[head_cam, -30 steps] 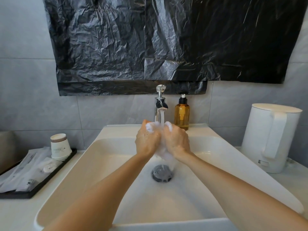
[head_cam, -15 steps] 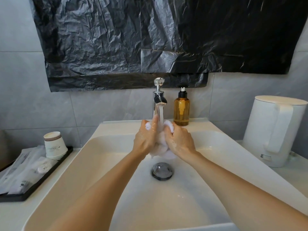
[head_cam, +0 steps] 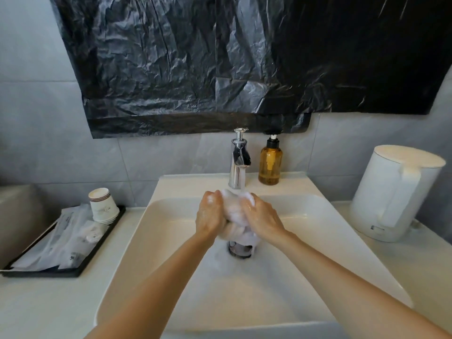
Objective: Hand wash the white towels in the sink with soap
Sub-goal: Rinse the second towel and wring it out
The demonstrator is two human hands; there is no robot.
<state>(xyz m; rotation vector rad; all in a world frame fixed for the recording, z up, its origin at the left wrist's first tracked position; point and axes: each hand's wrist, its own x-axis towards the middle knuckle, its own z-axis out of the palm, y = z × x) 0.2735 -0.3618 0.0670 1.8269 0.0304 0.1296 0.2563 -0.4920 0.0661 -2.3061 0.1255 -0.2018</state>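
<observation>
Lathering a white towel (head_cam: 233, 214) over the sink (head_cam: 305, 209).
The towel is bunched between the left hand (head_cam: 209, 217) and right hand (head_cam: 264, 220), above the drain (head_cam: 239, 252) and just under the tap (head_cam: 238, 157). Both hands' fingers (head_cam: 213, 199) are clamped round it, sudsy. This looks like the scrubbing step; next it likely needs rinsing and a firm wring. Counted: one towel visible, one tap, one amber soap bottle (head_cam: 270, 165), one kettle (head_cam: 393, 192), one tray (head_cam: 61, 274) on the surface (head_cam: 36, 304), and one stack of paper cups (head_cam: 102, 204), number unclear.
</observation>
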